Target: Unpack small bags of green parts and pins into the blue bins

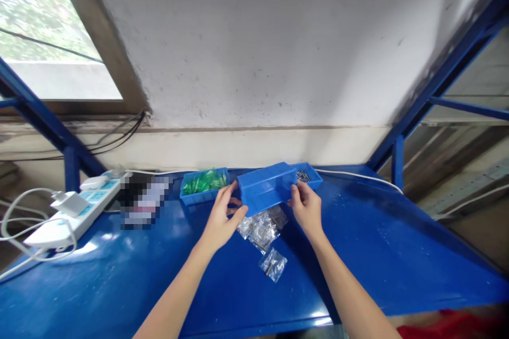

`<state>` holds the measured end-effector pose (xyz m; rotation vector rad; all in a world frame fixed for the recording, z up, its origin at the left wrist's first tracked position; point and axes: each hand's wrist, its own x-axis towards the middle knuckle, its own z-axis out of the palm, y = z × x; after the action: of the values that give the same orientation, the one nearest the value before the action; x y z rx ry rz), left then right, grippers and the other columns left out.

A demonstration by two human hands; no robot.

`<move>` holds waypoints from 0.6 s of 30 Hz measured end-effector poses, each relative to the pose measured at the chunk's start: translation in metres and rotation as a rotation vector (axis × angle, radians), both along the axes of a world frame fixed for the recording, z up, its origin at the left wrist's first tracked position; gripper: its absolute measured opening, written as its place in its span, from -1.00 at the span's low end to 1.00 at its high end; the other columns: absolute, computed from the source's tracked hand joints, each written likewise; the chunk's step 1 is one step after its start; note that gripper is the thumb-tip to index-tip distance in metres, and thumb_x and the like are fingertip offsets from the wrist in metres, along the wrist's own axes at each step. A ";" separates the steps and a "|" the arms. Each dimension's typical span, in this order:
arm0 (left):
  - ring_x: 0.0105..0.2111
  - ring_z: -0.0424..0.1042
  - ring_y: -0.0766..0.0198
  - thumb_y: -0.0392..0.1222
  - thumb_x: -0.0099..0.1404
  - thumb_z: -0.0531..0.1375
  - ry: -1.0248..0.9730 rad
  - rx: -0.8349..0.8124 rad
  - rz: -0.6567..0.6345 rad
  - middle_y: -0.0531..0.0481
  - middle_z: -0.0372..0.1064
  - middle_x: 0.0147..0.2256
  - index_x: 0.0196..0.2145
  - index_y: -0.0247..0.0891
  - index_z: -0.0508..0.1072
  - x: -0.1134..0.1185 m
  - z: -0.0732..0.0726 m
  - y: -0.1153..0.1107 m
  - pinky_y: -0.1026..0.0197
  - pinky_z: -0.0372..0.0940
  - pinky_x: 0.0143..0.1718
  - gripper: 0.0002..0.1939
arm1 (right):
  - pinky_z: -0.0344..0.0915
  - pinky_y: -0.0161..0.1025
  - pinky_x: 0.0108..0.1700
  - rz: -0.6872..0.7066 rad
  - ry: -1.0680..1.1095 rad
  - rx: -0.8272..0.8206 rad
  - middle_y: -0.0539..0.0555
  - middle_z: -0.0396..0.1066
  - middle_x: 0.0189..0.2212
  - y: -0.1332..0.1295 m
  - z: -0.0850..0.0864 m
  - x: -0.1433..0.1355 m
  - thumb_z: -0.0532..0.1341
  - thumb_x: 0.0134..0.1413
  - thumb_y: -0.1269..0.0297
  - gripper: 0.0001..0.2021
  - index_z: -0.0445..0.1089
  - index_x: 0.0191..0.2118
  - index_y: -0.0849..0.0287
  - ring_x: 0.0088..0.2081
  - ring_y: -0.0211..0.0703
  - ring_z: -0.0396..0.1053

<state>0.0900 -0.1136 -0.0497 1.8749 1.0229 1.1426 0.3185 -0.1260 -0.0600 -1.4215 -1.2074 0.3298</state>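
Note:
Both hands hold a blue plastic bin [264, 190], tipped so its inside faces me; nothing shows in it. My left hand [225, 215] grips the bin's left end, thumb at the lower corner. At the right end, my right hand [306, 205] pinches the edge with curled fingers. Below the bin lie several small clear bags [262, 230] in a pile, partly covered by it. One separate clear bag [273, 265] with a small dark piece inside lies nearer to me. Behind the right hand is another blue bin [314, 176] with metal pieces.
A blue bin [186, 199] of green packets stands to the left on the blue table [159, 270]. Farther left are a white power strip [75, 222] with plugs and cables, and a pixelated object [145, 201]. A wall [254, 63] rises behind.

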 end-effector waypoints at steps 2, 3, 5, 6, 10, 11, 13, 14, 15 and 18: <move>0.13 0.15 -0.04 0.03 0.29 0.07 0.107 0.014 -0.003 -0.22 -0.09 0.22 0.26 -0.13 -0.02 0.013 -0.005 -0.011 -0.10 0.19 0.07 -0.36 | 0.22 -0.32 -0.54 -0.123 0.070 0.041 -0.05 0.27 -0.61 -0.001 0.004 0.012 0.07 0.12 0.05 -0.68 0.34 -0.22 0.22 -0.62 -0.25 0.28; 0.22 -0.03 -0.11 0.06 0.28 0.09 0.210 0.034 -0.043 -0.19 -0.14 0.26 0.26 -0.10 -0.01 0.019 -0.006 -0.018 -0.20 0.00 0.17 -0.34 | 0.21 -0.32 -0.56 -0.175 0.109 0.058 -0.07 0.24 -0.62 -0.002 0.006 0.018 0.07 0.11 0.04 -0.69 0.32 -0.24 0.21 -0.63 -0.26 0.26; 0.29 -0.29 -0.16 0.14 0.28 0.05 0.565 0.102 -0.216 -0.08 -0.22 0.31 0.26 0.02 -0.01 0.027 -0.009 -0.034 -0.36 -0.30 0.19 -0.36 | 0.18 -0.34 -0.58 -0.250 0.189 0.078 -0.10 0.20 -0.65 -0.003 0.008 0.029 0.05 0.12 0.03 -0.70 0.27 -0.27 0.20 -0.66 -0.28 0.23; 0.29 -0.35 -0.16 0.18 0.28 0.02 0.708 0.128 -0.298 -0.04 -0.24 0.32 0.26 0.08 -0.04 0.029 -0.009 -0.043 -0.40 -0.36 0.17 -0.36 | 0.18 -0.34 -0.59 -0.272 0.226 0.082 -0.11 0.19 -0.67 -0.004 0.008 0.033 0.04 0.12 0.03 -0.70 0.25 -0.28 0.19 -0.67 -0.29 0.23; 0.30 -0.35 -0.13 0.22 0.30 -0.06 0.872 0.189 -0.380 0.05 -0.28 0.32 0.26 0.19 -0.15 0.021 -0.009 -0.068 -0.43 -0.33 0.15 -0.38 | 0.16 -0.36 -0.61 -0.279 0.329 0.061 -0.14 0.16 -0.68 -0.005 0.005 0.040 0.05 0.09 0.02 -0.71 0.21 -0.32 0.18 -0.69 -0.32 0.20; 0.30 -0.33 -0.12 0.20 0.32 -0.08 0.870 0.189 -0.351 0.07 -0.26 0.31 0.26 0.19 -0.17 0.016 -0.011 -0.071 -0.43 -0.32 0.16 -0.40 | 0.16 -0.36 -0.61 -0.268 0.344 0.052 -0.14 0.17 -0.67 -0.005 0.004 0.040 0.06 0.08 0.02 -0.71 0.21 -0.33 0.17 -0.69 -0.32 0.20; 0.29 -0.29 -0.12 0.16 0.34 -0.10 0.873 0.169 -0.240 0.05 -0.20 0.31 0.27 0.16 -0.19 0.004 -0.014 -0.072 -0.44 -0.32 0.15 -0.41 | 0.16 -0.36 -0.61 -0.241 0.362 0.034 -0.13 0.18 -0.65 -0.004 0.002 0.036 0.08 0.05 0.01 -0.71 0.21 -0.34 0.17 -0.69 -0.32 0.21; 0.29 -0.27 -0.13 0.16 0.34 -0.10 0.878 0.156 -0.167 0.02 -0.17 0.30 0.27 0.13 -0.18 -0.003 -0.016 -0.070 -0.46 -0.32 0.14 -0.40 | 0.16 -0.36 -0.61 -0.227 0.367 0.025 -0.13 0.19 -0.65 -0.004 0.001 0.033 0.09 0.04 0.00 -0.71 0.21 -0.35 0.16 -0.68 -0.32 0.21; 0.29 -0.25 -0.14 0.16 0.34 -0.09 0.881 0.143 -0.088 -0.01 -0.14 0.30 0.28 0.09 -0.16 -0.008 -0.017 -0.068 -0.46 -0.32 0.13 -0.39 | 0.16 -0.36 -0.61 -0.214 0.370 0.017 -0.13 0.19 -0.64 -0.004 0.001 0.031 0.10 0.03 -0.01 -0.70 0.21 -0.35 0.16 -0.67 -0.31 0.22; 0.28 -0.21 -0.11 0.15 0.34 -0.09 0.871 0.141 0.121 -0.11 -0.12 0.29 0.28 -0.04 -0.08 -0.015 -0.017 -0.056 -0.42 -0.29 0.15 -0.38 | 0.15 -0.36 -0.61 -0.177 0.381 0.000 -0.14 0.19 -0.63 -0.004 0.002 0.023 0.12 0.01 -0.02 -0.69 0.21 -0.35 0.15 -0.67 -0.32 0.22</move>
<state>0.0749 -0.1691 -0.0663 2.5211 1.5503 0.4225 0.3420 -0.1302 -0.0583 -1.3790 -0.7676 0.4534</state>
